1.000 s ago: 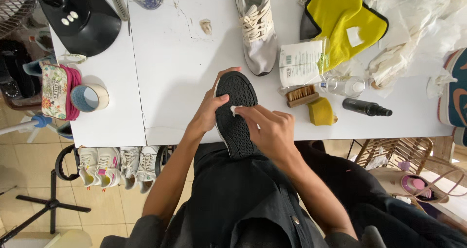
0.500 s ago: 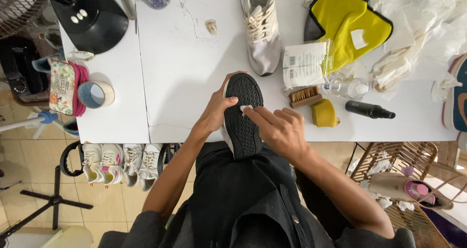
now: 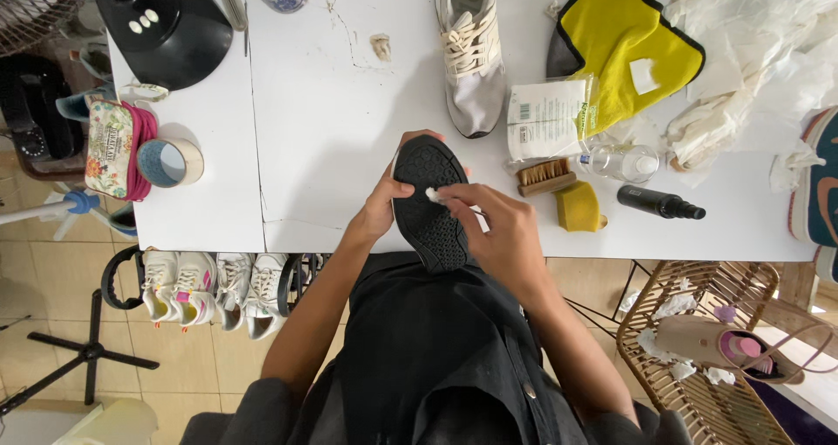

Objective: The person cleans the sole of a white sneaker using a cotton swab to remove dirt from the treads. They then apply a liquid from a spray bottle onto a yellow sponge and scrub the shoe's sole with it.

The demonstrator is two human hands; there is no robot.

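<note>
We record one shoe [image 3: 429, 205], black sole turned up, held at the near edge of the white counter [image 3: 332, 122] over our lap. Our left hand [image 3: 381, 209] grips its left side, fingers curled around the edge and closed on it. Our right hand [image 3: 497, 227] lies across the sole, fingers pinched shut on a small white wipe [image 3: 434, 195] pressed against the tread. Just right of the shoe: a wooden brush [image 3: 545, 177], a yellow sponge [image 3: 579, 206], a clear bottle [image 3: 615, 161] lying down, a black bottle [image 3: 659, 203] also lying down. Beyond it: a grey sneaker [image 3: 473, 56] with laces up, a white packet [image 3: 546, 117], a yellow cloth [image 3: 628, 48]. On the left counter section: a roll of tape [image 3: 170, 162]. Beneath the counter edge: a row of white sneakers [image 3: 209, 288].
</note>
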